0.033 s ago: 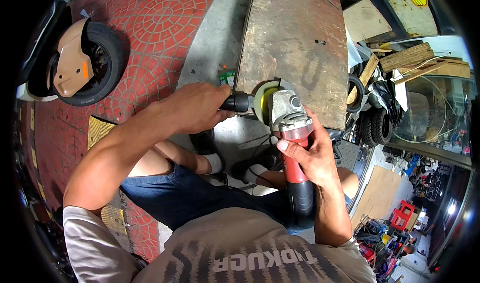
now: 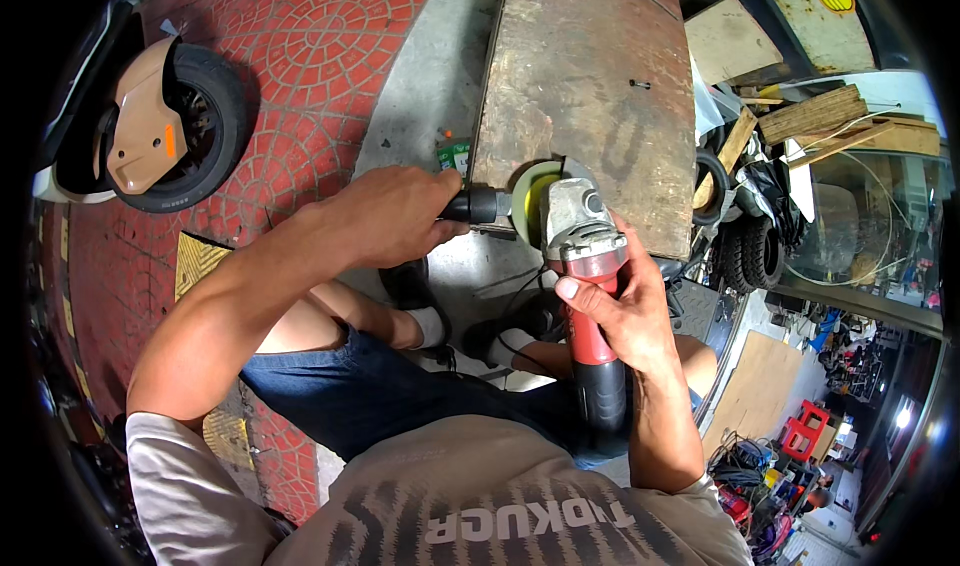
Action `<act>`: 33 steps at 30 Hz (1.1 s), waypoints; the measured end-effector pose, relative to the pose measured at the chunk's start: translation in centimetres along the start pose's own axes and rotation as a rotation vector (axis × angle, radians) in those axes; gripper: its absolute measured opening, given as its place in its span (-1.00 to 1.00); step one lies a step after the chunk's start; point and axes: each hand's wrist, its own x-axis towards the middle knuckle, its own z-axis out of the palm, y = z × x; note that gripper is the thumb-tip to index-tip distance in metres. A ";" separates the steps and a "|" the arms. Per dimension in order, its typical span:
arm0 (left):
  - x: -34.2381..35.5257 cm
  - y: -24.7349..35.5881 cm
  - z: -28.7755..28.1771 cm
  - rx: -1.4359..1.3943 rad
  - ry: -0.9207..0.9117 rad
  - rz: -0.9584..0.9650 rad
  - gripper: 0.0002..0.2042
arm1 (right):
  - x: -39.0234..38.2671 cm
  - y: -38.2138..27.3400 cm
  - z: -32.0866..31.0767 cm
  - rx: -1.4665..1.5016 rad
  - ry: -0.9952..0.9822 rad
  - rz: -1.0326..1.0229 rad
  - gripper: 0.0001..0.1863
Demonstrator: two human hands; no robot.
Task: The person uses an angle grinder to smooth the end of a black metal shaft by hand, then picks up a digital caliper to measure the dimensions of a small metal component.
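Two-handed hold on an angle grinder (image 2: 592, 258) and a dark cylindrical part (image 2: 481, 206). The right hand (image 2: 642, 316) wraps the grinder's red body, thumb across its top; the black handle end extends below this grip. The left hand (image 2: 405, 211) is closed around the part, whose free end points rightward to the pale disc (image 2: 525, 204); contact is indeterminable. Beyond both grips lies a worn board (image 2: 590, 56).

A workshop is indicated by the handheld grinder (image 2: 592, 341), the scuffed wooden table (image 2: 590, 86), the tyres (image 2: 765, 253) and planks (image 2: 815, 116) piled beside it, and the vehicle wheel (image 2: 228, 116) at the left.
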 end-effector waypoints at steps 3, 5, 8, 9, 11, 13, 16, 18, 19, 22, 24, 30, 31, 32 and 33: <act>-0.2 0.3 -0.2 -0.026 0.002 -0.003 -0.59 | -0.1 0.4 -0.7 0.038 0.051 -0.006 -0.08; -0.3 0.3 -0.3 -0.039 0.004 -0.008 -0.59 | -0.2 0.2 -1.2 0.067 0.073 0.032 -0.09; -0.3 0.3 -0.2 -0.037 0.005 -0.003 -0.60 | -0.5 0.4 -1.0 0.034 0.034 0.011 -0.08; -0.2 0.3 -0.1 -0.032 0.005 -0.005 -0.60 | -0.4 0.4 -0.7 -0.003 0.011 0.001 -0.07; 0.1 0.4 -0.1 -0.030 -0.002 -0.010 -0.60 | -0.4 0.5 -0.4 0.028 -0.005 0.006 -0.05; 0.5 0.4 -0.1 -0.033 -0.018 -0.028 -0.60 | -0.2 0.2 -0.3 0.011 -0.021 0.015 -0.04; 0.6 0.2 0.2 0.020 0.006 -0.041 -0.60 | 0.2 0.3 -0.4 0.004 -0.027 0.004 -0.04; 0.9 0.0 0.5 0.017 0.005 -0.022 -0.63 | 0.5 0.7 -0.1 0.011 -0.032 -0.028 -0.04; 0.9 -0.5 0.7 0.026 0.008 -0.027 -0.64 | 0.5 0.7 0.1 -0.001 -0.015 -0.007 -0.04; 0.3 -1.9 2.8 -0.164 0.165 0.111 -0.75 | -0.7 -0.5 0.9 -0.063 0.035 -0.006 -0.13; 1.2 -0.4 2.2 -0.148 0.049 0.016 -0.76 | -0.4 5.1 -3.6 -0.034 0.202 -0.102 -0.16; -0.1 0.5 4.4 -0.115 0.168 -0.061 -0.59 | 4.6 4.2 -7.0 0.492 0.051 -0.071 -0.33; 0.0 0.4 4.6 -0.102 0.180 -0.047 -0.57 | 3.9 3.1 -7.0 0.590 0.040 -0.022 -0.33; 0.4 0.5 4.2 -0.084 0.155 -0.024 -0.55 | 3.1 2.6 -7.5 0.683 0.041 0.024 -0.33; 0.9 0.6 3.2 -0.063 0.125 -0.001 -0.54 | 3.9 3.1 -8.4 0.677 -0.030 0.001 -0.39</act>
